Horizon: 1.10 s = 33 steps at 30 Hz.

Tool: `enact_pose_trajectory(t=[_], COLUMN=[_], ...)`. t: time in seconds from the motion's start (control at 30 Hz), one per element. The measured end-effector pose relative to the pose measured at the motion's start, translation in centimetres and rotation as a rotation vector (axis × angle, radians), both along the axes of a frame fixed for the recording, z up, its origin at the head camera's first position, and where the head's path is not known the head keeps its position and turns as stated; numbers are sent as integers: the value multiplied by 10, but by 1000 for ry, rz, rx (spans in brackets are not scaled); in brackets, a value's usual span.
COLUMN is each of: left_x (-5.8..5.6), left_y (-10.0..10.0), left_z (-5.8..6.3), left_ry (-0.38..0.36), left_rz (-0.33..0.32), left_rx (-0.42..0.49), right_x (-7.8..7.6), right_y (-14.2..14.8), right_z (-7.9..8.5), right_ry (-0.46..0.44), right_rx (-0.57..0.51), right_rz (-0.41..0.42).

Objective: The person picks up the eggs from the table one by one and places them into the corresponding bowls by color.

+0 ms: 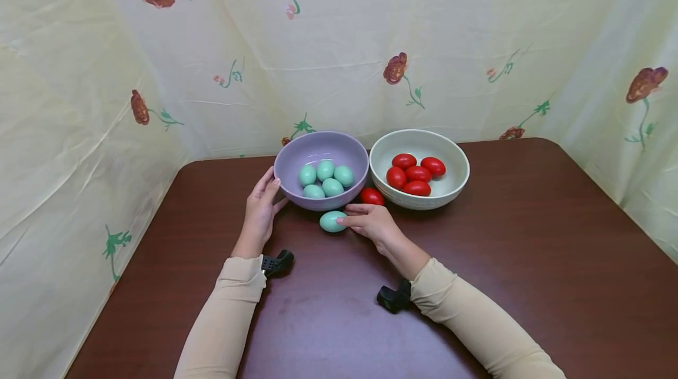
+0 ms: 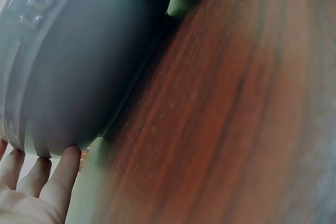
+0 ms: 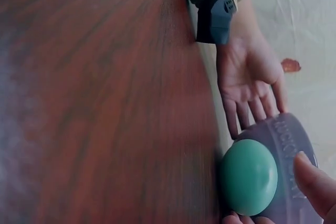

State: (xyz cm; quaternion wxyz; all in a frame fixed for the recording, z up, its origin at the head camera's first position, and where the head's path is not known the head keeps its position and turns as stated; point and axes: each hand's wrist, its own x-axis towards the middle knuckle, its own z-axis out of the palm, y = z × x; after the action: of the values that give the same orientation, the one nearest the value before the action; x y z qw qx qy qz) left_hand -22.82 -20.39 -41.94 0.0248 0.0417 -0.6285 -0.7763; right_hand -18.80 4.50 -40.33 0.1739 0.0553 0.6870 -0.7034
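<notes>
My left hand (image 1: 259, 208) rests against the left side of the purple bowl (image 1: 321, 202), its fingertips on the outer wall in the left wrist view. Several pale green eggs (image 1: 325, 169) lie inside that bowl. One more green egg (image 1: 331, 222) is on the table just in front of it. Beside this egg is my right hand (image 1: 375, 225), fingertips right at its edge. The right thumb (image 3: 314, 183) stands apart from the egg in the right wrist view. A red egg (image 1: 372, 196) sits between the bowls, close beyond the right hand.
A white bowl (image 1: 450, 188) holding several red eggs (image 1: 418, 173) stands right beside the purple one. Both are near the far edge of the brown wooden table (image 1: 529, 249). A flowered cloth (image 1: 339, 43) hangs behind and along the sides.
</notes>
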Motion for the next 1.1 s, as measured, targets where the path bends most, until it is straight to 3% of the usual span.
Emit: enact_pose_trajectory(t=[0.5, 0.73, 0.9, 1.1], left_x=[0, -2, -2, 0], left_y=[-2, 0, 0, -1], left_z=[-2, 0, 1, 1], left_ry=[-5, 3, 8, 7], left_rz=[5, -3, -7, -12], left_rx=[15, 10, 9, -2], right_x=[-2, -3, -5, -3], right_y=[-2, -2, -2, -4], right_z=[-3, -3, -4, -4], right_ry=[70, 153, 167, 138], right_rx=[171, 253, 266, 203], right_rz=[43, 64, 53, 45])
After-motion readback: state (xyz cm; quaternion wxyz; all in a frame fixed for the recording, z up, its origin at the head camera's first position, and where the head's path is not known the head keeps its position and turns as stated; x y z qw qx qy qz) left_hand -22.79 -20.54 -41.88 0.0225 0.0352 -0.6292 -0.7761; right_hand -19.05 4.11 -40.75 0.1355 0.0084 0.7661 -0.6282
